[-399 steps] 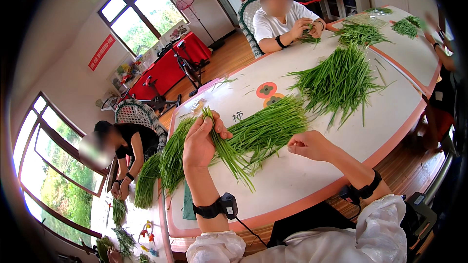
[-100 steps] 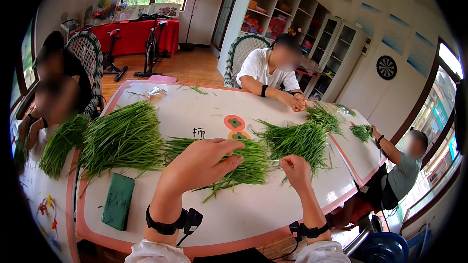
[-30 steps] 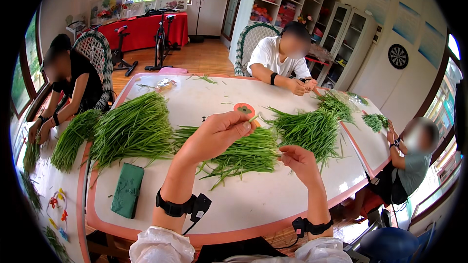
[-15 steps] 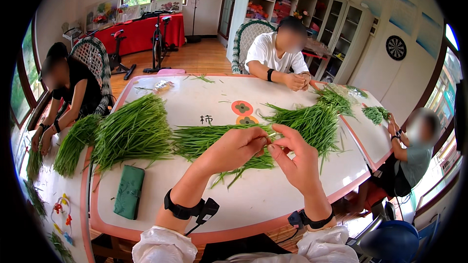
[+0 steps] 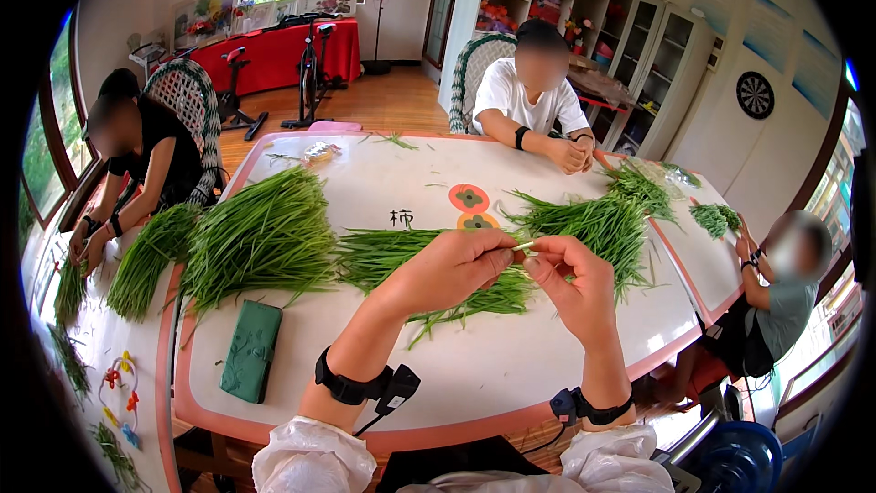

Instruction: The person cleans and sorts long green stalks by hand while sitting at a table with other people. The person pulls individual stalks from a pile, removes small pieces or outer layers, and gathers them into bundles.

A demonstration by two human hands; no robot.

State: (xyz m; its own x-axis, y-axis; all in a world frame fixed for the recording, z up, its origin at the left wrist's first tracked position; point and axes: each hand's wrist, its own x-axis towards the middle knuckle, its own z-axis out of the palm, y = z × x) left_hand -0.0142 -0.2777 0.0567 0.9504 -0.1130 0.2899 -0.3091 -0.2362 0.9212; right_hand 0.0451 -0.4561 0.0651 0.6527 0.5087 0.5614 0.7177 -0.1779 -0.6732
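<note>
Over the middle of the white table [image 5: 319, 383], both hands meet fingertip to fingertip. Thumb and index finger of my left hand [image 5: 449, 267] pinch one side of a short pale chive stalk [image 5: 523, 246]. My right hand [image 5: 577, 288] pinches its other side, and most of the stalk is hidden by the fingers. Just beyond and partly beneath my hands lies a loose heap of green chives [image 5: 388, 251]. A larger chive pile [image 5: 265, 233] spreads to the left, and another pile [image 5: 584, 233] lies right of my hands.
A green wallet-like case [image 5: 249, 351] lies at the left front. One person [image 5: 534, 105] sits across the table, another [image 5: 146, 146] at the left by more chives [image 5: 151, 260], a third [image 5: 785, 283] at the right beside a small bunch [image 5: 714, 218]. A clear plastic wrapper [image 5: 319, 153] lies at the back left.
My right fingers have closed in toward the left ones, and a pale chive stalk now shows between them. The whole view has shifted slightly, so the table appears further right.
</note>
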